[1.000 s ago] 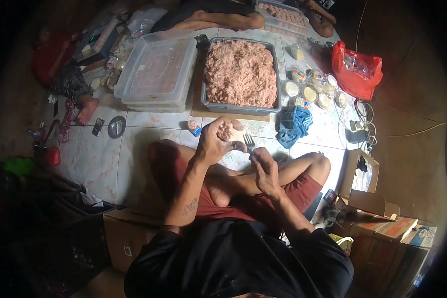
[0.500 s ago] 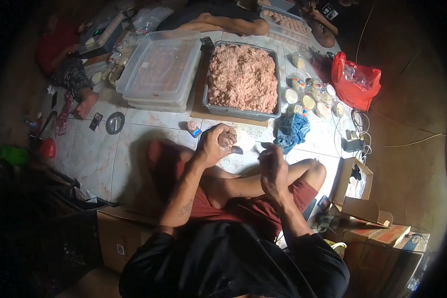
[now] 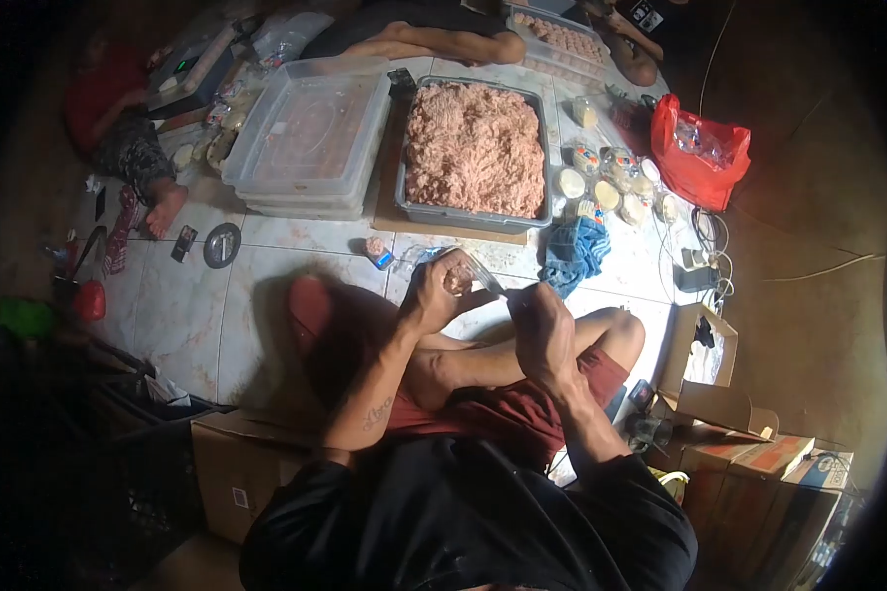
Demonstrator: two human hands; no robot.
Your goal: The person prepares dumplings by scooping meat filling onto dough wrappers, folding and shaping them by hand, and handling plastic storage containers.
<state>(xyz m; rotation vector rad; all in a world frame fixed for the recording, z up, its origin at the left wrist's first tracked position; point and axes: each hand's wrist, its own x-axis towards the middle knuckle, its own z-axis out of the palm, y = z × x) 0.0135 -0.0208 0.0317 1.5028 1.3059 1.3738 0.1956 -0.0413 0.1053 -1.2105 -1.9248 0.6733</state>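
A small portion of minced meat sits in the curled palm of the left hand, fingers wrapped about it and thumb extended toward the right. The right hand is closed around the handle of a fork, whose head points at the left palm; whether the tines touch the meat cannot be determined. Both forearms reach forward and converge above the crossed legs, hands near each other. Beyond them stands a grey tub heaped with mince; a blue cloth lies to its near right.
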